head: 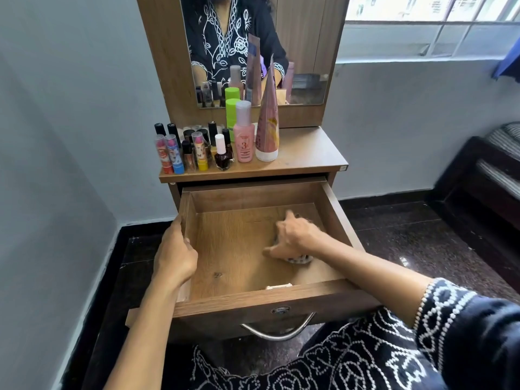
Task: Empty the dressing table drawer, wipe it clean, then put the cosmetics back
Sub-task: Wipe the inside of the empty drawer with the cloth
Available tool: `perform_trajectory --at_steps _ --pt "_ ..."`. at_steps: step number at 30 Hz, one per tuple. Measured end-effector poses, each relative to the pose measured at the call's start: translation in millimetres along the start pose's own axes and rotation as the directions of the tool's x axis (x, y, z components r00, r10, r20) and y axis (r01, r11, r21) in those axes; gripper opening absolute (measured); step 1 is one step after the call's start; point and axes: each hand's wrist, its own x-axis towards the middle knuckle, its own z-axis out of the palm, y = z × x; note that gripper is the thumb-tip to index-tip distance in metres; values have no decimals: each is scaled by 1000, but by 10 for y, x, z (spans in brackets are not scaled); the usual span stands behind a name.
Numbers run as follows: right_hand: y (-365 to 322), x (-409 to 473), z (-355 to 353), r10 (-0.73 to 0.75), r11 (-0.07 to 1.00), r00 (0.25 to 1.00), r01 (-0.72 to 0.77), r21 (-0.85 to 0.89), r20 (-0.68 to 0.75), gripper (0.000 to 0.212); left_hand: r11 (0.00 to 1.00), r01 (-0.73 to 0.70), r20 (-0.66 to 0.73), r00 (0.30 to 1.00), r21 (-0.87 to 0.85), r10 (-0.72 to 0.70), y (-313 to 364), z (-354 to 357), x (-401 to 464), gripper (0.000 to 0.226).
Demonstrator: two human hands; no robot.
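Observation:
The wooden drawer (342, 218) is pulled out and holds no cosmetics. My left hand (174, 256) grips its left wall. My right hand (295, 237) is inside, on the drawer floor at the right, holding a small patterned cloth (299, 259) that is mostly hidden under the palm. The cosmetics stand on the dressing table top (309, 153): several lipsticks (173, 153), a dark nail polish bottle (222, 154), a pink bottle (244, 136), a green bottle (231, 114) and a tall pink tube (268, 122).
A mirror (301, 46) rises behind the table top. A grey wall is close on the left and a window at the upper right. A dark bed frame (484, 175) stands at the right edge. The floor is dark stone. The drawer has a metal handle (278, 332) at its front.

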Motion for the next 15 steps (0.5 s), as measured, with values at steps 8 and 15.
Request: perform_trajectory --at_steps 8,15 --pt "112 100 -111 -317 948 944 318 -1 -94 23 1000 0 -3 1000 9 0 28 -11 -29 55" --pt "335 253 -73 -60 996 976 71 47 -208 29 1000 8 2 1000 -14 -8 35 -7 -31 54"
